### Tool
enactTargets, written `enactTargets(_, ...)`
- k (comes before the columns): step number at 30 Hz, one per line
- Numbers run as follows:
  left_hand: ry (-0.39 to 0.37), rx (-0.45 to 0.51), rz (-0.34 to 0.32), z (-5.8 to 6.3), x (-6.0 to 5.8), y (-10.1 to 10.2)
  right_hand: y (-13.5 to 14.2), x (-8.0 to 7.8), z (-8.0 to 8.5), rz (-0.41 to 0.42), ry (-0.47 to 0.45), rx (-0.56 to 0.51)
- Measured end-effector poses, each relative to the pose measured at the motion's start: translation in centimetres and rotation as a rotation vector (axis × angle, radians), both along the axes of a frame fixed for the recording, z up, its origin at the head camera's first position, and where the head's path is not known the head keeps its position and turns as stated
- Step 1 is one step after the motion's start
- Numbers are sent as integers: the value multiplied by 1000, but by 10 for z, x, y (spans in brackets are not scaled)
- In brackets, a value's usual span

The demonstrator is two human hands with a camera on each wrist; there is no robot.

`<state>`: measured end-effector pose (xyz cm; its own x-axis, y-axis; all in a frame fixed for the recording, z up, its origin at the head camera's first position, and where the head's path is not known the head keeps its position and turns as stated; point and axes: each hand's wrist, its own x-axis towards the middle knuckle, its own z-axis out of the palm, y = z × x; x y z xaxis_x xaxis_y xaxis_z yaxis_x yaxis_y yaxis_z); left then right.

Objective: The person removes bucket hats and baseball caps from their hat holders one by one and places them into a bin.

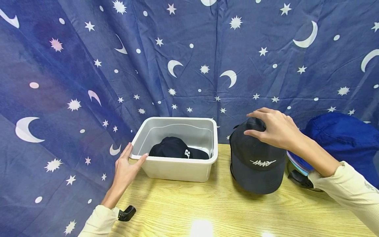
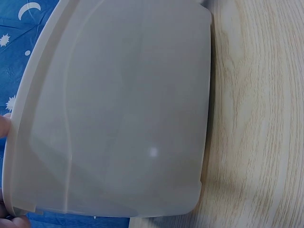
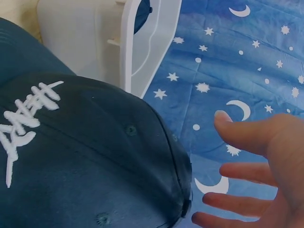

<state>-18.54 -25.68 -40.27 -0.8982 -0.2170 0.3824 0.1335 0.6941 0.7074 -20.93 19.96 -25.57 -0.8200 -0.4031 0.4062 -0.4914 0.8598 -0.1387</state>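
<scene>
A light grey plastic bin (image 1: 177, 169) stands on the table with a black cap (image 1: 170, 148) inside, its brim towards the right and a white letter on its front. My left hand (image 1: 125, 168) holds the bin's front left corner, thumb on the front rim and fingers along the left side. In the left wrist view only fingertips (image 2: 4, 127) show at the rim. Right of the bin sits a dark cap (image 1: 256, 154) with white lettering, brim facing me. My right hand (image 1: 276, 128) hovers at its crown, thumb and fingers spread; the right wrist view shows a gap between them.
At the right, partly behind my forearm, lies a blue fabric hat (image 1: 340, 138) over other hats with coloured brims. A dark blue curtain (image 1: 189, 65) with moons and stars hangs behind and along the left. The table (image 1: 183, 204) has a light wood grain.
</scene>
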Motion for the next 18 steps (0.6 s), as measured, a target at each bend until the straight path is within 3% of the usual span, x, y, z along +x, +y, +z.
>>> enactTargets(18,-7,-7,-2,1,0,0,9,4,-18,-148,21,8)
